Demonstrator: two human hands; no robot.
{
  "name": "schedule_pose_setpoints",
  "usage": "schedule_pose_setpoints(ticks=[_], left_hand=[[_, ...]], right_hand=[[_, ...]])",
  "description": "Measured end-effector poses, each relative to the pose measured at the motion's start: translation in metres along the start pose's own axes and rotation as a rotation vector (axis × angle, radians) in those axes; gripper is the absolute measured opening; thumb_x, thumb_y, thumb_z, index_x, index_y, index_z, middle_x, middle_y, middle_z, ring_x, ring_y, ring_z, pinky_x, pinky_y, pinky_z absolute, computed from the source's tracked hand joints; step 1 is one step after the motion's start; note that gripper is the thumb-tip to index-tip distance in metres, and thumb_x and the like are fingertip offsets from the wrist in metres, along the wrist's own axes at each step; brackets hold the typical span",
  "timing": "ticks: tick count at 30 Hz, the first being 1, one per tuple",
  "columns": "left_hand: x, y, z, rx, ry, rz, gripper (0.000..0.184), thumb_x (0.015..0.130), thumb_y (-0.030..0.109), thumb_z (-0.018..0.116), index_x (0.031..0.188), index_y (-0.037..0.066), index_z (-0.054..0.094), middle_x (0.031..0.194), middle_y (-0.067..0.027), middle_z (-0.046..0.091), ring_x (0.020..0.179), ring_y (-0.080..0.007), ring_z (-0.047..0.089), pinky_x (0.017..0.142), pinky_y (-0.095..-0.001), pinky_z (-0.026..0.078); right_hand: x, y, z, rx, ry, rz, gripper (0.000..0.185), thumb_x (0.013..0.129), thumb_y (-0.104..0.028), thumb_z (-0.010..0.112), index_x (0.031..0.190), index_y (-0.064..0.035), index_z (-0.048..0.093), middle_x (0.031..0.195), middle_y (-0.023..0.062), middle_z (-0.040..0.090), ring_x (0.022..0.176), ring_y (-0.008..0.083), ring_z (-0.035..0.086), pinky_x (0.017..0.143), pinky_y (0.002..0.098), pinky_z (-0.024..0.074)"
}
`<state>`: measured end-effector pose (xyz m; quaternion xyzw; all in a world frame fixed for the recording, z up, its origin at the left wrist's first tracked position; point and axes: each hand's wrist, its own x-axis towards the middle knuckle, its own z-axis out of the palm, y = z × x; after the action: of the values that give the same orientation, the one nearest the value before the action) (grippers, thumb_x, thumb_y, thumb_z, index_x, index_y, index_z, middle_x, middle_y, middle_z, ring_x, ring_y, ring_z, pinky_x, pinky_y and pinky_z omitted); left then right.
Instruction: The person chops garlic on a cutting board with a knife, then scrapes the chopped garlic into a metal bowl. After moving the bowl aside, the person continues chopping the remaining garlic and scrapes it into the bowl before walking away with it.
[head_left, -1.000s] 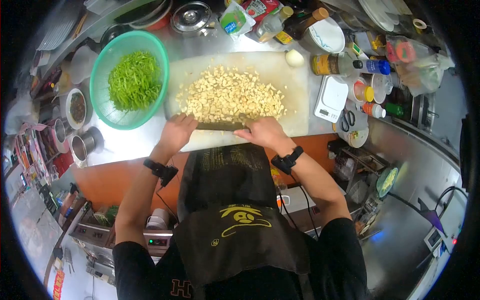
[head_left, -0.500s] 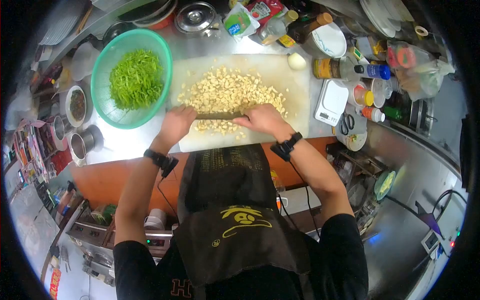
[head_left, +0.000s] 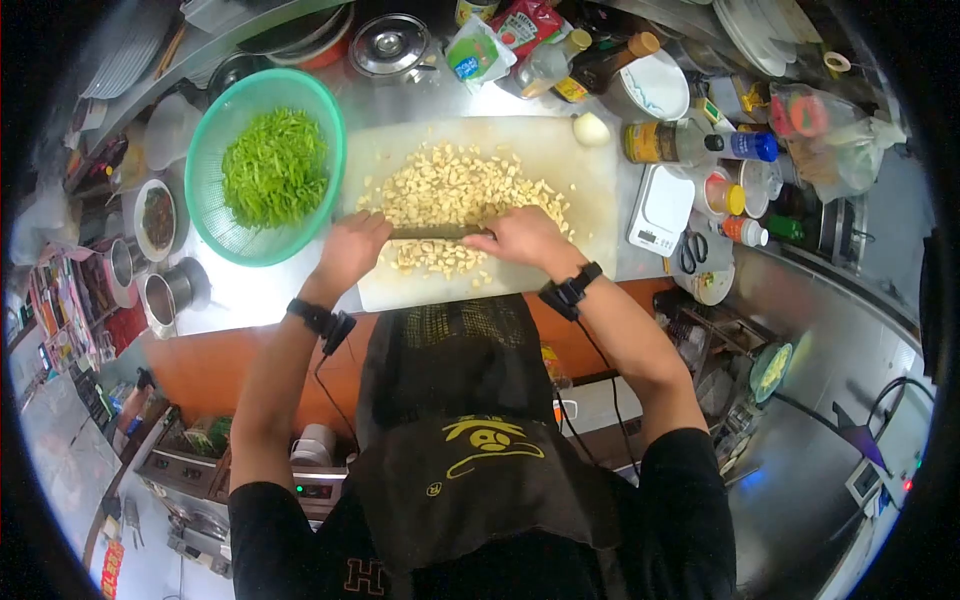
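Note:
My left hand [head_left: 357, 246] is closed on one end of a kitchen knife [head_left: 428, 233], and my right hand [head_left: 526, 239] is closed around the other end. The blade lies crosswise over chopped pale pieces [head_left: 462, 183], which look like garlic. They are spread over the middle of a white cutting board [head_left: 592, 185], with some on the near side of the knife. A whole peeled white bulb [head_left: 591, 129], perhaps an onion, rests at the board's far right corner. The fingers hide both knife ends.
A green colander [head_left: 338, 170] of sliced green vegetable [head_left: 274, 168] stands left of the board. Scissors [head_left: 692, 251], a white kitchen scale [head_left: 660, 208] and several bottles and jars are on the right. Behind are a lidded pot [head_left: 390, 45] and seasoning packets [head_left: 478, 52].
The whole view has shifted slightly, with the board and colander a little lower in the picture. Both hands keep the same hold on the knife over the chopped pieces.

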<state>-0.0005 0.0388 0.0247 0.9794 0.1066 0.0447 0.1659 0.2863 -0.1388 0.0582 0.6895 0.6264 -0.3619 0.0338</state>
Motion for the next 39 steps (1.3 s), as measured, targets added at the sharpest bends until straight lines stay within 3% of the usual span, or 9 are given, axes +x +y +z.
schedule_pose_setpoints(ticks=[6, 10, 15, 20, 26, 30, 34, 39], left_hand=[[-0.022, 0.011, 0.006, -0.027, -0.021, -0.019, 0.009, 0.079, 0.004, 0.065, 0.088, 0.008, 0.063, 0.089, -0.0065, 0.062, 0.089, -0.0263, 0.065, 0.075, -0.0406, 0.054], [-0.027, 0.008, 0.018, -0.022, 0.003, -0.018, 0.009, 0.08, 0.005, 0.065, 0.088, 0.008, 0.064, 0.088, -0.0064, 0.062, 0.089, -0.0263, 0.065, 0.075, -0.0405, 0.054], [-0.019, 0.019, -0.001, -0.007, 0.042, -0.043, 0.008, 0.08, 0.006, 0.066, 0.086, 0.008, 0.062, 0.086, -0.0066, 0.061, 0.087, -0.026, 0.065, 0.074, -0.0397, 0.054], [0.001, 0.021, 0.014, -0.014, 0.076, -0.027, 0.009, 0.079, 0.006, 0.066, 0.087, 0.009, 0.062, 0.085, -0.006, 0.06, 0.085, -0.0255, 0.066, 0.072, -0.0397, 0.055], [0.001, 0.022, 0.026, -0.007, 0.048, -0.039, 0.01, 0.079, 0.006, 0.066, 0.087, 0.009, 0.062, 0.086, -0.0055, 0.061, 0.084, -0.0254, 0.066, 0.072, -0.0398, 0.056], [0.006, 0.032, 0.006, 0.006, 0.099, -0.033, 0.01, 0.079, 0.006, 0.066, 0.086, 0.009, 0.061, 0.085, -0.0052, 0.061, 0.085, -0.0252, 0.066, 0.071, -0.0398, 0.056], [0.014, 0.029, 0.008, -0.001, 0.071, -0.048, 0.009, 0.081, 0.006, 0.068, 0.085, 0.006, 0.06, 0.086, -0.0086, 0.06, 0.084, -0.0281, 0.066, 0.071, -0.0409, 0.056], [0.022, 0.014, 0.029, 0.017, 0.118, -0.03, 0.01, 0.077, 0.005, 0.066, 0.085, 0.009, 0.061, 0.083, -0.0054, 0.06, 0.082, -0.0255, 0.066, 0.071, -0.0394, 0.056]], right_hand=[[-0.007, -0.006, 0.023, -0.004, 0.074, -0.061, 0.076, 0.102, -0.076, 0.048, 0.089, -0.0089, 0.081, 0.078, 0.017, 0.075, 0.076, 0.039, 0.074, 0.073, 0.0496, 0.0592], [-0.006, -0.009, 0.026, -0.007, -0.04, -0.014, 0.074, 0.102, -0.075, 0.049, 0.089, -0.0093, 0.081, 0.077, 0.0173, 0.074, 0.077, 0.039, 0.074, 0.073, 0.0495, 0.059], [-0.013, -0.004, 0.001, -0.031, 0.04, -0.039, 0.075, 0.102, -0.075, 0.048, 0.09, -0.0084, 0.081, 0.079, 0.0181, 0.074, 0.079, 0.0393, 0.074, 0.075, 0.0498, 0.0591], [-0.014, 0.006, -0.026, -0.019, -0.068, 0.001, 0.077, 0.102, -0.076, 0.048, 0.09, -0.0071, 0.08, 0.08, 0.0188, 0.075, 0.081, 0.0395, 0.074, 0.076, 0.0503, 0.0588], [0.0, 0.025, -0.002, -0.013, -0.104, -0.004, 0.075, 0.101, -0.076, 0.05, 0.094, -0.0077, 0.08, 0.083, 0.019, 0.076, 0.085, 0.0398, 0.074, 0.079, 0.0509, 0.0588], [-0.014, 0.021, -0.018, -0.02, 0.005, -0.052, 0.073, 0.1, -0.076, 0.052, 0.094, -0.0087, 0.08, 0.083, 0.0189, 0.076, 0.086, 0.0394, 0.075, 0.08, 0.0505, 0.0593], [-0.012, 0.027, -0.025, -0.033, -0.02, -0.036, 0.074, 0.1, -0.077, 0.053, 0.089, -0.0086, 0.08, 0.079, 0.0186, 0.074, 0.08, 0.0405, 0.074, 0.076, 0.0511, 0.0583], [0.009, 0.041, -0.01, -0.028, -0.02, -0.051, 0.075, 0.1, -0.076, 0.052, 0.087, -0.0075, 0.08, 0.076, 0.0197, 0.073, 0.078, 0.0414, 0.073, 0.073, 0.0517, 0.0579]])
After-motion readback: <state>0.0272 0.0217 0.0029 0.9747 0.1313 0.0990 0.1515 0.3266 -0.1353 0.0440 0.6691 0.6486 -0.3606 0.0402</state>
